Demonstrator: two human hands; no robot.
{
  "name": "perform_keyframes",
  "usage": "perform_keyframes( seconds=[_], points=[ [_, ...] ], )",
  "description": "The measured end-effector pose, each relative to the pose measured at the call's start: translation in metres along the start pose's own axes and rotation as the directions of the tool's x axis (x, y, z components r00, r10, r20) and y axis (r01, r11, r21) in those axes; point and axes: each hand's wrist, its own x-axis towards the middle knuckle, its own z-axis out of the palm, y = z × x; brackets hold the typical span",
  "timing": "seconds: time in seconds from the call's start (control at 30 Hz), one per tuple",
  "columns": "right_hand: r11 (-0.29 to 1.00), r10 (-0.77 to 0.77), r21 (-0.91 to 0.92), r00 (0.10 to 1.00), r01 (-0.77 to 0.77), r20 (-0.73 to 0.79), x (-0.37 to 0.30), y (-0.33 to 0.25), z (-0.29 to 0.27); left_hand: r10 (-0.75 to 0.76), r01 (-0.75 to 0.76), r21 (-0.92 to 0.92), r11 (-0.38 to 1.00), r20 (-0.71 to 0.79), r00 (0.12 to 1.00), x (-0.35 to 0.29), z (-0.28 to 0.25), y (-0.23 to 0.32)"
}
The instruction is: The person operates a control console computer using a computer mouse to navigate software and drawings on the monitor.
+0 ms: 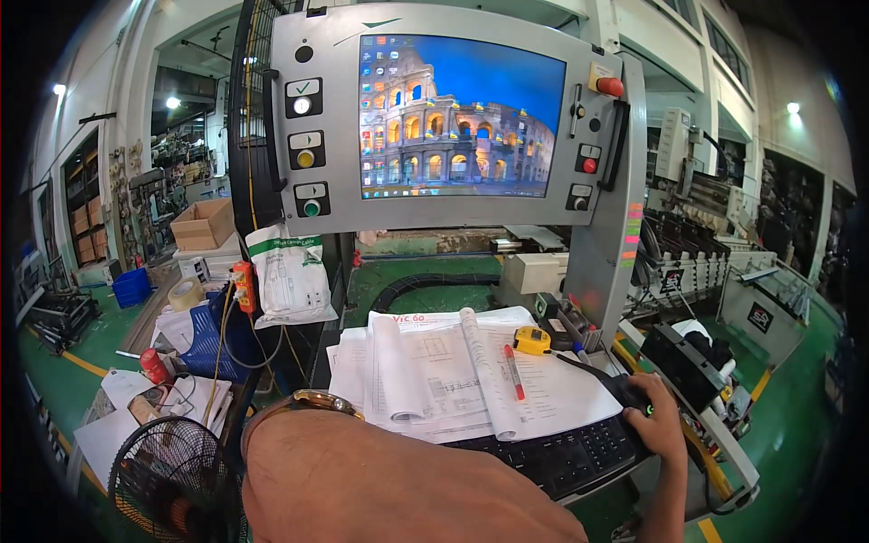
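My right hand (659,418) curls over a black computer mouse (623,391) at the right end of the control console's shelf. Across the lower middle lies my left forearm (398,471), with a watch (328,401) at the wrist; my left hand itself is not visible. Beyond the forearm, printed drawing sheets (444,362) with curled pages partly cover a black keyboard (579,457). A red marker (514,373) rests on the sheets. Behind it sits a yellow tape measure (532,340). The monitor (462,118) above displays a desktop with a lit ancient arena.
Push buttons and a red emergency stop knob (610,86) flank the screen. A white plastic package (291,276) hangs at the left. A black fan (172,475), a blue chair (217,335) and a cardboard box (203,223) stand leftward. Machinery (701,244) occupies the right.
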Motion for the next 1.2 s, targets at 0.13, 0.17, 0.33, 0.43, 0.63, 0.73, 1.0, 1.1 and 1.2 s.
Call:
perform_keyframes(
  seconds=[0.13, 0.17, 0.33, 0.43, 0.63, 0.73, 1.0, 1.1, 1.2],
  points=[
    [1.000, 0.024, 0.016, 1.000, -0.024, -0.005, 0.001, -0.001, 0.002, -0.021, -0.006, -0.187, 0.982, -0.144, 0.989, 0.005, 0.009, -0.008],
    [1.000, 0.022, -0.001, 1.000, -0.022, -0.009, 0.001, -0.002, 0.002, -0.040, -0.022, -0.283, 0.959, -0.212, 0.977, 0.005, 0.010, -0.009],
    [0.999, 0.048, 0.012, 0.999, -0.049, 0.009, 0.002, -0.002, 0.001, 0.001, 0.000, 0.014, 1.000, -0.011, 1.000, 0.002, 0.002, 0.000],
    [0.999, 0.027, -0.021, 1.000, -0.027, -0.006, 0.001, -0.002, 0.001, 0.002, -0.002, 0.018, 1.000, -0.010, 1.000, 0.002, -0.001, 0.001],
    [1.000, 0.011, -0.013, 1.000, -0.011, -0.016, 0.001, -0.002, 0.001, 0.003, -0.002, 0.021, 1.000, -0.013, 1.000, 0.002, 0.000, 0.001],
    [0.999, 0.038, 0.008, 0.999, -0.038, -0.008, 0.001, -0.002, 0.002, 0.010, -0.010, 0.019, 1.000, -0.021, 1.000, 0.003, 0.002, -0.001],
    [1.000, 0.006, 0.004, 1.000, -0.006, 0.002, 0.001, 0.001, 0.001, 0.030, -0.030, 0.002, 1.000, -0.049, 0.998, 0.003, 0.002, -0.002],
    [1.000, 0.028, 0.006, 1.000, -0.028, 0.013, 0.001, 0.001, 0.001, -0.021, 0.021, -0.009, 1.000, -0.006, 1.000, 0.002, 0.000, 0.000],
    [0.999, -0.009, 0.032, 1.000, 0.009, -0.023, 0.002, -0.002, 0.002, 0.019, -0.019, 0.005, 1.000, -0.027, 0.999, 0.003, 0.001, -0.002]
  ],
)
